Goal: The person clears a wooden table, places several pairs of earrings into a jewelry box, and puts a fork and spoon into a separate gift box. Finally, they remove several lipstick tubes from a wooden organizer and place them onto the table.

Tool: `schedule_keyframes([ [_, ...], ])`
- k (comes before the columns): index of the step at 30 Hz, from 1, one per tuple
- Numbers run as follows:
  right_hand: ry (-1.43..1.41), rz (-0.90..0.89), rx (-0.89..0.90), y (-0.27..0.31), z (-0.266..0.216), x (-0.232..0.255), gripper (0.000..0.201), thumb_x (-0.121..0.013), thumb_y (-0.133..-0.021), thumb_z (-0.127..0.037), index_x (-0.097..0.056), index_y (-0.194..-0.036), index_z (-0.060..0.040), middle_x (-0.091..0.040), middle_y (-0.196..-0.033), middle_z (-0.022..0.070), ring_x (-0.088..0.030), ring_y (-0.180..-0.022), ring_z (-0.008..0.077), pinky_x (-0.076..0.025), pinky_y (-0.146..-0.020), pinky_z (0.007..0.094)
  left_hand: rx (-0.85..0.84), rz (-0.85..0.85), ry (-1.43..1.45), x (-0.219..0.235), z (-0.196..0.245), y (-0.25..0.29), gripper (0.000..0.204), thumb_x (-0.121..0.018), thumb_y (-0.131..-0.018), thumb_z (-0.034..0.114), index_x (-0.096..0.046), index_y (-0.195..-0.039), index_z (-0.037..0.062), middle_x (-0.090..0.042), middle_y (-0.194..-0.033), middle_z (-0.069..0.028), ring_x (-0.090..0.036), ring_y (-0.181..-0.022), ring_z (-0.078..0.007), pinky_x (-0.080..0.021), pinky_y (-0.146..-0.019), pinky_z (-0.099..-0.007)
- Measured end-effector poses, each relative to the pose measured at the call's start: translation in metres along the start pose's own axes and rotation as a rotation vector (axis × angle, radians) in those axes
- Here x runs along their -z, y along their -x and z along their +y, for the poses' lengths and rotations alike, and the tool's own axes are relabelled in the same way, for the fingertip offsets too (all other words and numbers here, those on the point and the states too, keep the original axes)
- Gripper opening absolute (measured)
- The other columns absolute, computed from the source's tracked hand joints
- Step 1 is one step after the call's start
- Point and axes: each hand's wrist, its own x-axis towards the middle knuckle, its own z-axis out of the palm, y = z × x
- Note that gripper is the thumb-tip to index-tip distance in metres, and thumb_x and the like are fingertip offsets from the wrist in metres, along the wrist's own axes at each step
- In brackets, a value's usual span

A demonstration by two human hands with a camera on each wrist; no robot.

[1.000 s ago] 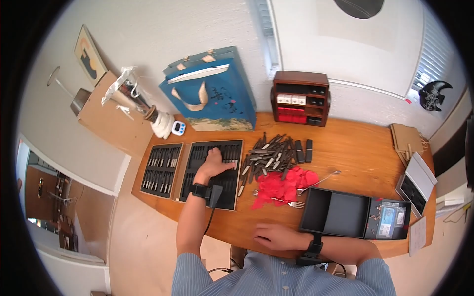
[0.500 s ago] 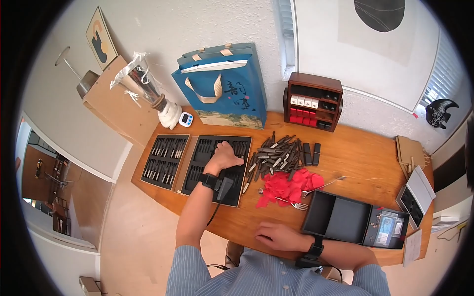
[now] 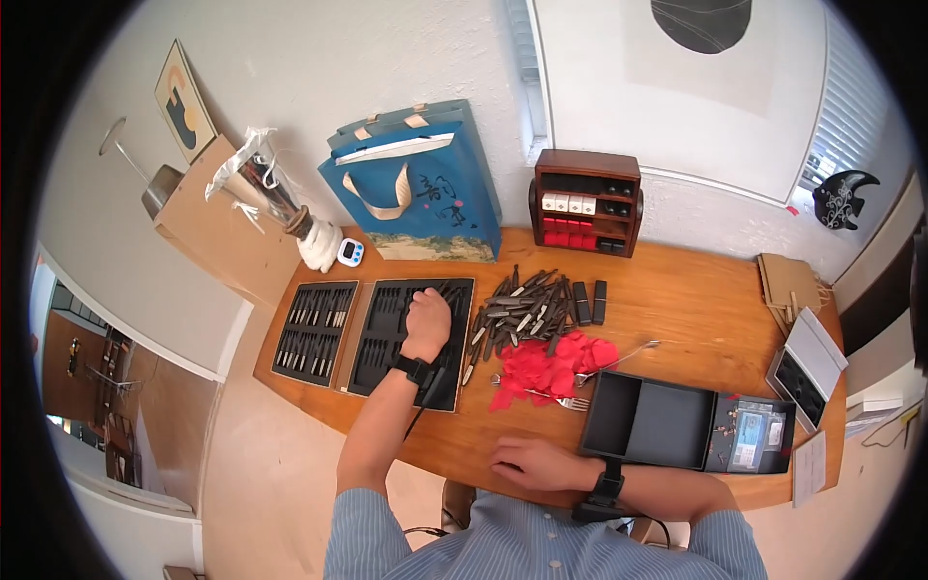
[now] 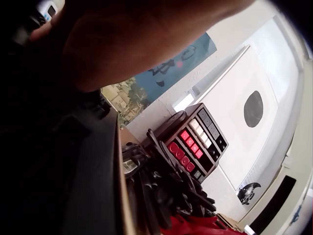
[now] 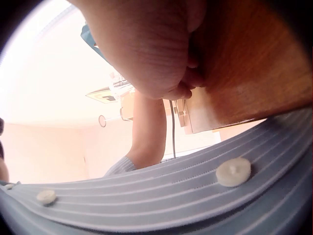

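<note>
Risks, as judged, left to right: left tray (image 3: 311, 331), slim pieces seated in narrow slots, which a jolt might unseat; right tray (image 3: 377, 331), slotted likewise, beneath the left hand (image 3: 426, 321); that hand's fingers curled in over the slots, their gap hidden, and whether they have hold of a piece cannot be told; a piece seated askew could jam or dislodge its neighbours; black cable (image 3: 414, 423) below the left wrist, liable to catch the tray's near rim if the arm swings; loose slim pieces (image 3: 527, 307), heaped just beside the right tray, where a sideways brush could scatter them; right hand (image 3: 536, 464) at the near edge of the table (image 3: 696, 300), fingers loosely bent, nothing seen in its grasp.

Materials, left to right: trays, flat rectangles, dark inserts, pale-brown rims; blue bag (image 3: 454, 184), paper-like, printed, pale ribbon-like handles; loose pieces, dark, narrow, some with pale faces; red scraps (image 3: 546, 365), thin, petal-like; fork (image 3: 574, 404), shiny metal; two black blocks (image 3: 582, 303), oblong; table, glossy orange-brown wood; black box (image 3: 667, 420), straight-walled, compartmented.
</note>
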Motion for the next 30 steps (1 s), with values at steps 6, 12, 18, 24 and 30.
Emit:
schedule_keyframes([
  [6,-0.011,0.033,0.043,-0.001,0.002,-0.002,0.013,-0.059,-0.096,-0.014,-0.064,-0.100,-0.0028,-0.060,-0.099,0.0126,-0.063,-0.092,0.0348,-0.052,-0.079,0.0423,0.113,-0.176,0.548,0.032,-0.041,-0.008,0.025,-0.053,-0.093,0.007,-0.045,-0.108,-0.0113,-0.062,-0.099,-0.0387,-0.063,-0.094,-0.0527,-0.054,-0.078,-0.0556],
  [12,-0.027,0.025,0.052,-0.001,0.001,-0.002,0.012,-0.057,-0.096,-0.013,-0.064,-0.100,-0.0028,-0.059,-0.098,0.0129,-0.062,-0.091,0.0350,-0.051,-0.079,0.0427,0.118,-0.101,0.697,0.099,0.001,0.009,0.023,-0.049,-0.098,0.009,-0.045,-0.106,-0.0122,-0.063,-0.094,-0.0391,-0.063,-0.091,-0.0535,-0.053,-0.074,-0.0558],
  [18,-0.017,0.025,0.052,0.000,0.003,-0.003,0.013,-0.057,-0.097,-0.014,-0.063,-0.100,-0.0026,-0.057,-0.097,0.0131,-0.062,-0.089,0.0352,-0.051,-0.076,0.0433,0.031,-0.222,0.772,0.103,0.051,0.020,0.030,-0.050,-0.101,0.013,-0.045,-0.113,-0.0135,-0.064,-0.086,-0.0343,-0.063,-0.084,-0.0515,-0.049,-0.068,-0.0542],
  [24,-0.018,0.024,0.047,-0.001,0.001,-0.003,0.013,-0.057,-0.096,-0.013,-0.063,-0.099,-0.0021,-0.057,-0.098,0.0132,-0.062,-0.089,0.0349,-0.051,-0.077,0.0428,-0.046,-0.285,0.661,0.120,0.076,0.038,0.069,-0.070,-0.091,0.023,-0.037,-0.138,-0.0153,-0.044,-0.134,-0.0320,-0.057,-0.112,-0.0472,-0.052,-0.090,-0.0452],
  [30,-0.037,0.013,0.036,-0.002,-0.002,0.000,0.013,-0.057,-0.096,-0.013,-0.064,-0.099,-0.0016,-0.057,-0.098,0.0135,-0.062,-0.091,0.0349,-0.051,-0.079,0.0425,-0.019,-0.117,0.634,0.134,0.072,0.069,0.062,-0.073,-0.088,0.022,-0.047,-0.134,-0.0105,-0.047,-0.125,-0.0246,-0.059,-0.108,-0.0448,-0.052,-0.090,-0.0452],
])
